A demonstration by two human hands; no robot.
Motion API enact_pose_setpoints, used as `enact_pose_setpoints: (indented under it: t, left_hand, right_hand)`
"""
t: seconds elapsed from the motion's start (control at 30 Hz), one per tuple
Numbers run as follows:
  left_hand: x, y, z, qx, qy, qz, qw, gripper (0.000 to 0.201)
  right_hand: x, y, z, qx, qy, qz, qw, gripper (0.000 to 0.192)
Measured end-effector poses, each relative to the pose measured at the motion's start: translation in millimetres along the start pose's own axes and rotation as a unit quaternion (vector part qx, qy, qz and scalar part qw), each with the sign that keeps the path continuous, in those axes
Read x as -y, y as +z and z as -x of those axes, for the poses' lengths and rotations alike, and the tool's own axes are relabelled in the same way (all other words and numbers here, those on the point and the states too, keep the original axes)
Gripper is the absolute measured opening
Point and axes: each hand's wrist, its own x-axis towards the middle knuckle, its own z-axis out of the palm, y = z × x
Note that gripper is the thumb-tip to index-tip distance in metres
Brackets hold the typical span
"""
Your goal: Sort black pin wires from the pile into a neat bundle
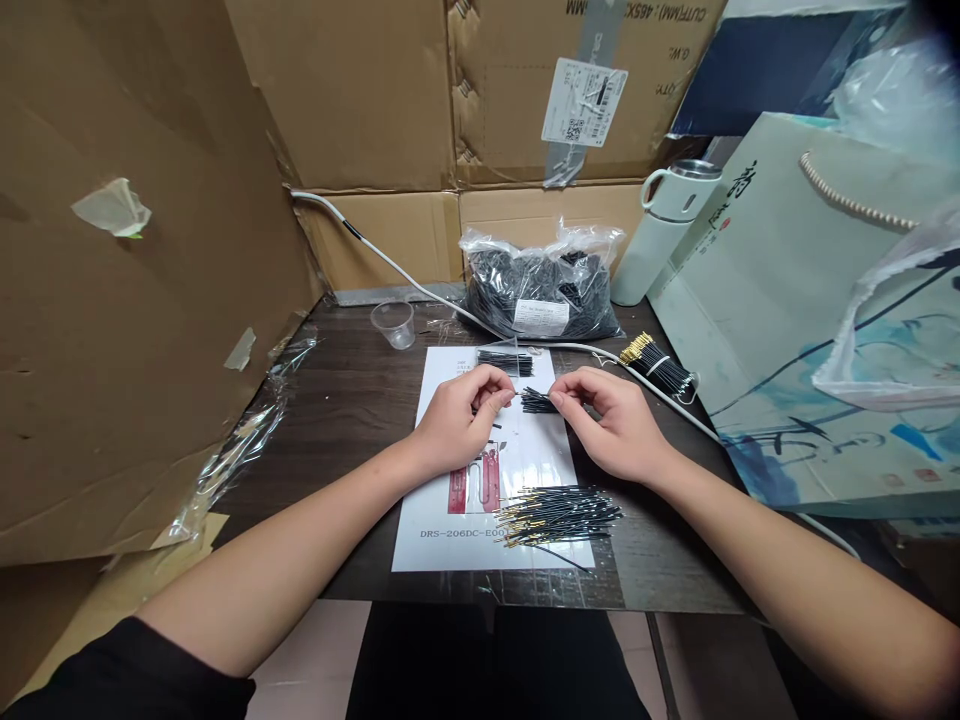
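Walled in by cardboard boxes (135, 300) from 9 to 1 o'clock, with a pale gift bag (787, 330) at 3 o'clock. Dark desk (352, 420) carrying a white printed sheet (465, 535) at centre. Sealed plastic bag of black wires (540, 290) at 12 o'clock, apparently the untouched stock (by far the largest share). Loose fan of gold-tipped wires (559, 515) at 6 o'clock on the sheet, seemingly sorted or waiting; which of the two, hard to say. Tied bundle (660, 365) at 2 o'clock, likely finished. Smaller flat bunch (506, 360) just above the hands. Left hand (457, 420) pinched shut, grip closed on the end of a small wire cluster (538, 402); right hand (615, 425) likewise closed on its other end, the cluster held between them just over the sheet. Judged early to midway. Exact wire count in the cluster unreadable, fingertips partly hiding it; sheet's printed label cut off by the wires.
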Motion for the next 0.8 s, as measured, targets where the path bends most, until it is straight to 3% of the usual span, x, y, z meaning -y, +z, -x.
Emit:
enact_pose_setpoints:
  t: [0.43, 0.8]
  left_hand:
    - [-0.2, 0.8, 1.6, 0.027, 0.007, 0.01, 1.0, 0.013]
    - [-1.4, 2.6, 2.2, 0.013, -0.001, 0.01, 1.0, 0.012]
  right_hand:
    - [-0.7, 2.9, 0.3, 0.005, -0.001, -0.002, 1.0, 0.017]
    - [4.0, 4.1, 1.3, 0.008, -0.015, 0.0, 1.0, 0.019]
